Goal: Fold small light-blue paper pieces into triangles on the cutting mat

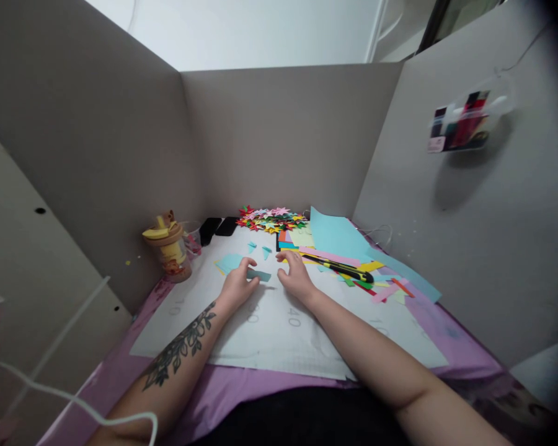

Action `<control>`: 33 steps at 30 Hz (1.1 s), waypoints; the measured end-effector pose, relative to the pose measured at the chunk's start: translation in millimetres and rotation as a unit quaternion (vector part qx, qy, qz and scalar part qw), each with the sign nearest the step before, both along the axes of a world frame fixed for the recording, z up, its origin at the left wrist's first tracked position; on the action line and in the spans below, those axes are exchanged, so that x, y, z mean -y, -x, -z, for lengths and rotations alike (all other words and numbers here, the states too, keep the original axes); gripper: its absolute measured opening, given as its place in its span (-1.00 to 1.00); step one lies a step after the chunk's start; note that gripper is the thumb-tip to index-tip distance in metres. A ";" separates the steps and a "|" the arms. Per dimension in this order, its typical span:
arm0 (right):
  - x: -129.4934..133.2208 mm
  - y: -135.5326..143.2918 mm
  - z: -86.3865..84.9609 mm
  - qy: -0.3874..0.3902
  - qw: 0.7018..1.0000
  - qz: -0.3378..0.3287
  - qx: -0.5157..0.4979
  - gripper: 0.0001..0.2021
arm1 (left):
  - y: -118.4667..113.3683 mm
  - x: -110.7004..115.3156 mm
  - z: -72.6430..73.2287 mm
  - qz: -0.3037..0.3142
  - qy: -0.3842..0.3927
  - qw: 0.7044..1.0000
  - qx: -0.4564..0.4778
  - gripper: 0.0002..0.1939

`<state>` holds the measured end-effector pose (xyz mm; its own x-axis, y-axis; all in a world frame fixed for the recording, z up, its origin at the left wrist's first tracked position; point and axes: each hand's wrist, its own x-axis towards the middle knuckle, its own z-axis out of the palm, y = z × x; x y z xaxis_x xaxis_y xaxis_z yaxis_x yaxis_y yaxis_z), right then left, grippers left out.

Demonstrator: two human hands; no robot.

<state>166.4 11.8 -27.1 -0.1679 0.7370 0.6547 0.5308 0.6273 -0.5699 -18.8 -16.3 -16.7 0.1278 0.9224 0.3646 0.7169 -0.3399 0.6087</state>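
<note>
Between the thumb and fingers of my left hand (239, 282) is a small light blue paper strip (263, 275), its free end pointing right. My right hand (294, 275) is just to the right of the strip, apart from it, with thumb and fingers spread in a curve and nothing between them. More light blue paper pieces (229, 262) lie flat behind my left hand. Farther back are two small folded blue paper pieces (266, 252). A black and yellow utility knife (348, 270) rests to the right of my right hand.
Folded paper stars (274, 218) are heaped at the back. Coloured strips (385, 290) and a large blue sheet (339, 235) lie on the right. A lidded tumbler (170, 251) and two black phones (226, 227) stand at the left. Grey panels (288, 136) enclose the desk; a white cable (74, 399) crosses lower left.
</note>
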 end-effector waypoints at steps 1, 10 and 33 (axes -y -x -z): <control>0.9 1.0 0.2 -0.007 1.000 -0.029 0.000 -0.65 | 0.0 0.2 0.1 0.001 0.000 1.000 0.004 -0.68; 11.1 19.1 6.8 0.003 0.993 -0.087 0.083 -0.61 | -2.3 1.2 1.5 0.033 -0.004 0.999 -0.005 -0.70; 6.4 21.9 9.5 -0.021 0.993 -0.048 0.109 -0.61 | -5.3 0.0 5.0 0.034 -0.036 0.998 -0.043 -0.73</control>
